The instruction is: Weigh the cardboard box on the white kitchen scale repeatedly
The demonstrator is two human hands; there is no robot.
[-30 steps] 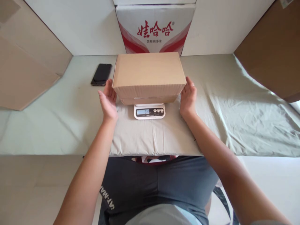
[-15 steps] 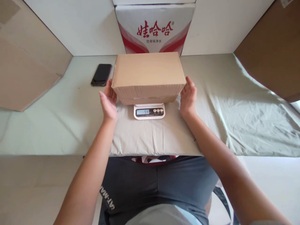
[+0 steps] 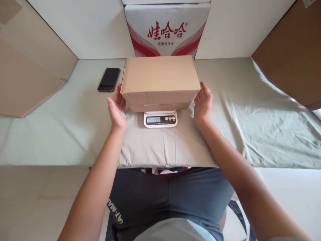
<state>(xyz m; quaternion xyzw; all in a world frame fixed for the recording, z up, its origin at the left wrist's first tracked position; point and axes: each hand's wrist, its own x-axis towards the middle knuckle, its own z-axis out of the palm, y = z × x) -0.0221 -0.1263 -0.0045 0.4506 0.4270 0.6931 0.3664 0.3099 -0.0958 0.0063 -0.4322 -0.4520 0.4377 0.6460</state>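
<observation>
A closed brown cardboard box [image 3: 160, 75] rests on a small white kitchen scale [image 3: 161, 124], whose display appears to read 53. Only the front of the scale, with its screen and buttons, shows below the box. At the box's left side is my left hand [image 3: 117, 108], open, palm inward and thumb apart. My right hand [image 3: 203, 103] is open at the opposite side, fingers stretched up along the right end. Both hands' fingertips are partly hidden by the box, so I cannot tell whether they touch it.
A black phone [image 3: 109, 79] lies left of the box on the pale green cloth [image 3: 75, 134]. Behind stands a white and red carton [image 3: 167, 31] against a white wall. Large brown cardboard panels [image 3: 30, 67] rise on the left and right. The cloth is wrinkled on the right.
The scale's display has gone from 54 to 53. My hands and the box keep the same places relative to each other; the whole view has shifted very slightly.
</observation>
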